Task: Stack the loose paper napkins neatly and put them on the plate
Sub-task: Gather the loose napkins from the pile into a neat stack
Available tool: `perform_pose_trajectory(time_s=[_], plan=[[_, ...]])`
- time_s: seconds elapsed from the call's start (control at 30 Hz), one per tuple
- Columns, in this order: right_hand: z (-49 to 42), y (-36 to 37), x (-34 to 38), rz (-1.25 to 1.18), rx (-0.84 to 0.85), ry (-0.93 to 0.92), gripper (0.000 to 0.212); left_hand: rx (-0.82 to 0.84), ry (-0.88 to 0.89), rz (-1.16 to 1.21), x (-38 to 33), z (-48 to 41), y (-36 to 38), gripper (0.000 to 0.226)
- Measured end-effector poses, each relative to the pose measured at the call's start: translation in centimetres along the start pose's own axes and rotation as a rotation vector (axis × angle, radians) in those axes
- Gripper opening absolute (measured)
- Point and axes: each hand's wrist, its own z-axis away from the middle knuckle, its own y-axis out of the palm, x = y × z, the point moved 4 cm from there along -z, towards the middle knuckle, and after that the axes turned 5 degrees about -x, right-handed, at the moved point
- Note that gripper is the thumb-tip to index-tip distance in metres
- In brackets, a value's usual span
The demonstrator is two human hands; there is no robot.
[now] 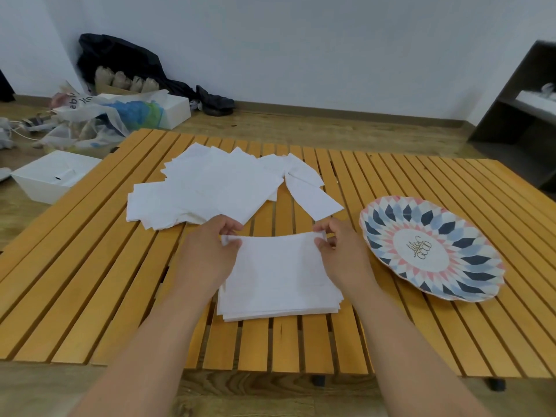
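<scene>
A squared stack of white paper napkins (279, 302) lies on the slatted wooden table (90, 281) in front of me. One napkin (276, 260) lies over the stack's top. My left hand (207, 251) pinches its far left corner and my right hand (340, 251) pinches its far right corner. Several loose white napkins (216, 188) are spread, overlapping, across the far middle of the table. The patterned plate (481, 242), blue, pink and white with gold lettering in its centre, sits to the right of the stack and holds nothing.
On the floor to the left are a white box (51, 179), plastic bags (90, 121) and another white box (174, 109). A dark bag (120, 58) leans on the wall. A dark shelf unit (523, 115) stands at the far right.
</scene>
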Motion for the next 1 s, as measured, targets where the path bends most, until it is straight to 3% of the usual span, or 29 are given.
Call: perform_pose_trajectory(time_s=[0.17, 0.27, 0.4, 0.53, 0.7, 0.83, 1.0], plan=[[0.2, -0.2, 0.0, 0.096, 0.063, -0.021, 0.021, 0.034, 0.166, -0.253, -0.8, 0.3, -0.6, 0.022], [0.8, -1.0, 1.5, 0.204, 0.2, -0.165, 0.021, 0.238, 0.297, -0.323, -2.6, 1.8, -0.7, 0.018], [3.0, -0.7, 2.6, 0.323, 0.454, -0.18, 0.03, 0.426, 0.357, -0.481, -2.9, 4.0, 0.5, 0.03], [3.9, -0.6, 2.8, 0.401, 0.452, -0.222, 0.031, 0.391, 0.43, -0.522, -2.7, 4.1, 0.5, 0.023], [3.9, -1.0, 3.2, 0.431, 0.398, -0.292, 0.008, 0.33, 0.511, -0.513, -3.1, 4.1, -0.1, 0.018], [4.1, -2.0, 4.3, 0.416, 0.355, -0.343, 0.002, 0.277, 0.53, -0.467, -4.2, 4.0, -1.2, 0.013], [4.9, -1.6, 4.0, 0.474, 0.444, -0.34, 0.007, 0.426, 0.485, -0.532, -4.2, 4.6, -0.7, 0.01]])
